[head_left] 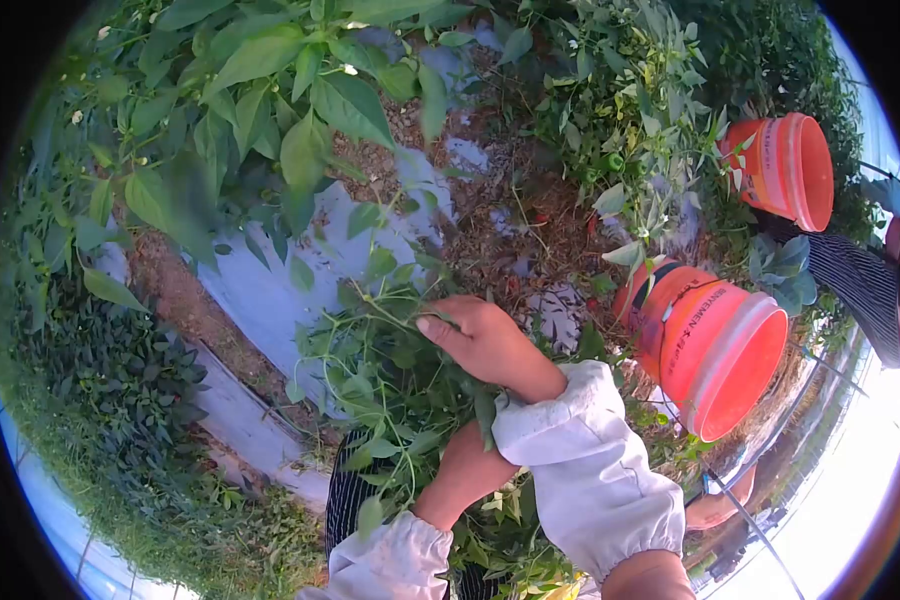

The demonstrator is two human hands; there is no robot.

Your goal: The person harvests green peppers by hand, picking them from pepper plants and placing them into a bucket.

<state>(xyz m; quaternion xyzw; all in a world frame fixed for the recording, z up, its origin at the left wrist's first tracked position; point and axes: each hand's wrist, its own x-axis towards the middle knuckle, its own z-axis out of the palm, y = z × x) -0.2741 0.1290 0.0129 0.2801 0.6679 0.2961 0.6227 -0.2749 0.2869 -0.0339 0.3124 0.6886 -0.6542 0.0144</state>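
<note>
My right hand (485,340) is closed around the thin stems of a leafy green plant (370,350), thumb along the top. The stems spread out to the left, above a pale ground sheet. Below it, my left hand (468,468) reaches into the same bunch of foliage. Leaves and my right wrist hide its fingers, so its grip does not show. Both forearms wear light, loose sleeves, and the right one crosses near the left wrist.
Two red-orange buckets, a nearer one (705,345) and a farther one (785,170), stand at the right. Pepper plants (310,90) crowd the upper left. White sheeting (260,300) covers the soil. Striped trousers (855,285) of another person show at the far right.
</note>
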